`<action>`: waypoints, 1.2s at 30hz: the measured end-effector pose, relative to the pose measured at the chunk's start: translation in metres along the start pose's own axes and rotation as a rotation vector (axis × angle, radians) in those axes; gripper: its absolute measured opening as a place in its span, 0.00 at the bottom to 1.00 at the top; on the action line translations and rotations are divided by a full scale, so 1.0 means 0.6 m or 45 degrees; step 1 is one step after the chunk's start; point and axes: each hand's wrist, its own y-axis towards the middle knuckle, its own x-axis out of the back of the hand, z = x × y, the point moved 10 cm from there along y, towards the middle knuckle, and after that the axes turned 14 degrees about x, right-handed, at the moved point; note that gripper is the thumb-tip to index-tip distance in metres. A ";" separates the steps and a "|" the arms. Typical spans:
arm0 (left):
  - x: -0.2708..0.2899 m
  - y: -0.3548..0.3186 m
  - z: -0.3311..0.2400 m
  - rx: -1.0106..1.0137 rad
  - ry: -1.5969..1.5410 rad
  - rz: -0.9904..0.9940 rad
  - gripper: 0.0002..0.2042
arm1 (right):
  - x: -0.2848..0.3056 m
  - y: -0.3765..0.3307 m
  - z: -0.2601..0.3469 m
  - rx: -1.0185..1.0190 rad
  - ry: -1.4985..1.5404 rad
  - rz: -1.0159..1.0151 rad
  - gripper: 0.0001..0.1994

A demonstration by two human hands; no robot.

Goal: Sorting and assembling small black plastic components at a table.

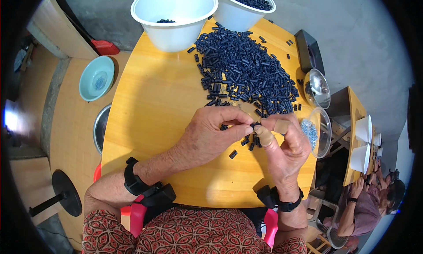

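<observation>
No package, label, sign or screen shows anywhere in the frame.

My left hand [207,137] and right hand [282,146] meet over a small dark piece [254,124], and my fingers cover most of it, so I cannot tell its shape. Tape hides my right fingertips [264,136]. The second white bowl [246,7] is cut off by the top edge. What lies in the clear dish [318,132] and in the teal bowl [97,77] is too small to make out. The steel bowl [100,128] sits half hidden behind the table [158,104] edge.
</observation>
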 end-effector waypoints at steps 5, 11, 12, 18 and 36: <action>0.005 -0.001 0.000 -0.007 0.071 -0.022 0.07 | -0.006 0.004 0.027 0.207 -0.157 0.031 0.08; -0.004 -0.003 0.000 -0.014 -0.064 0.047 0.07 | -0.004 -0.006 0.016 0.145 -0.070 0.009 0.07; -0.004 -0.004 -0.006 -0.056 -0.021 0.035 0.07 | -0.004 -0.009 0.013 0.137 -0.036 0.011 0.08; -0.006 -0.003 -0.001 -0.027 -0.034 0.063 0.08 | -0.006 -0.007 0.028 0.230 -0.118 0.065 0.10; -0.012 0.012 0.029 0.202 -0.452 0.265 0.07 | -0.028 0.022 0.045 0.433 -0.359 0.200 0.19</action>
